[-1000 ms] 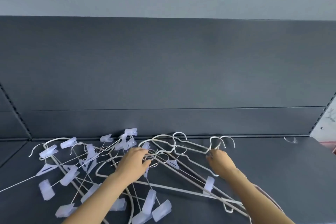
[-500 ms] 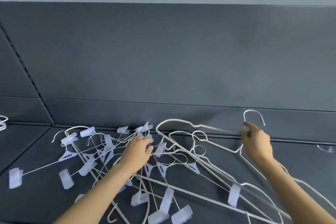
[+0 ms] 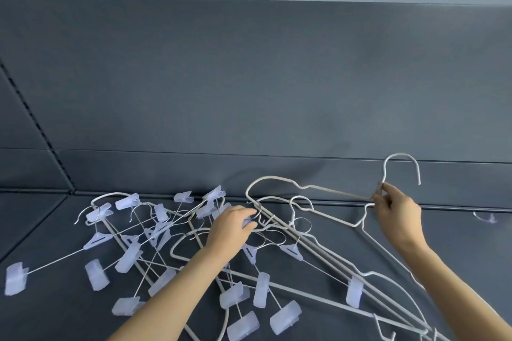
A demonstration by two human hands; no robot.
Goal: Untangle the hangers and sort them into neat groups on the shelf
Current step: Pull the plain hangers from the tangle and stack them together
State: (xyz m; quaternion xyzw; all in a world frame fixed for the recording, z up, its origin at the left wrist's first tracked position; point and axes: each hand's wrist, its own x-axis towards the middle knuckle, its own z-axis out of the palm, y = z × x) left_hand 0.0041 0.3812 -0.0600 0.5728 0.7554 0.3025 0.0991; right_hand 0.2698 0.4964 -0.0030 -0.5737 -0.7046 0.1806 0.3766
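A tangle of clip hangers (image 3: pixel 155 241) with pale plastic clips and plain white wire hangers (image 3: pixel 318 246) lies spread on the dark grey shelf (image 3: pixel 41 230). My right hand (image 3: pixel 396 213) pinches the neck of one white wire hanger (image 3: pixel 399 163) just below its hook and holds it lifted off the shelf at the right. My left hand (image 3: pixel 235 227) rests on the middle of the pile, its fingers curled over hooks and wires there. What the left fingers grip is hidden under the hand.
The shelf's back panel (image 3: pixel 249 91) rises right behind the pile. A small clear hook-like piece (image 3: pixel 484 217) lies on the shelf at the far right. A slotted upright (image 3: pixel 36 124) runs down the back at the left.
My right hand has lifted the white wire hanger by its neck, up and to the right, away from the pile. My left hand stays pressed on the tangle's middle.
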